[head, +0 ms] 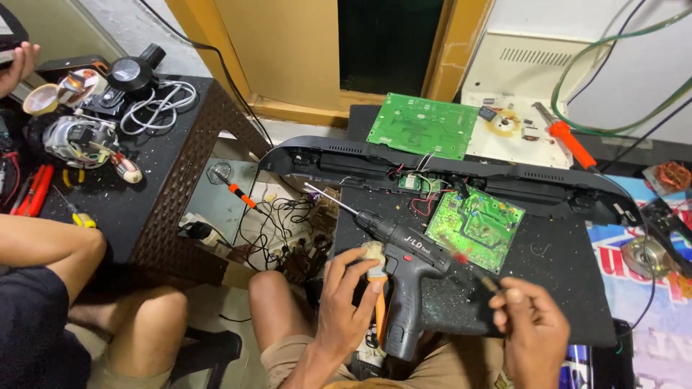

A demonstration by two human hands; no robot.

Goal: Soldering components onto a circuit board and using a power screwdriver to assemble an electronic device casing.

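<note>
A: What's on the bench, biggest first?

B: One long black plastic housing across the black mat, open side up. Two green circuit boards: the larger behind the housing, the smaller on the mat just in front of it. One black cordless drill lying on the mat near the front edge, bit pointing up-left.

A: Hands?

B: Left hand is curled shut around a small brush with pale bristles and an orange handle, pressed against the drill's grip. Right hand is pinched closed on a thin screwdriver with a reddish shaft; it's blurred, tip over the near corner of the smaller board.

A: Other tools?

B: One orange-handled soldering iron at the back right. One small orange screwdriver on the floor between the tables, among loose wires.

A: Anyone else?

B: One more person sitting at left, a bare knee against the side table. That table holds one motor, one coiled white cable, and red-handled pliers.
</note>
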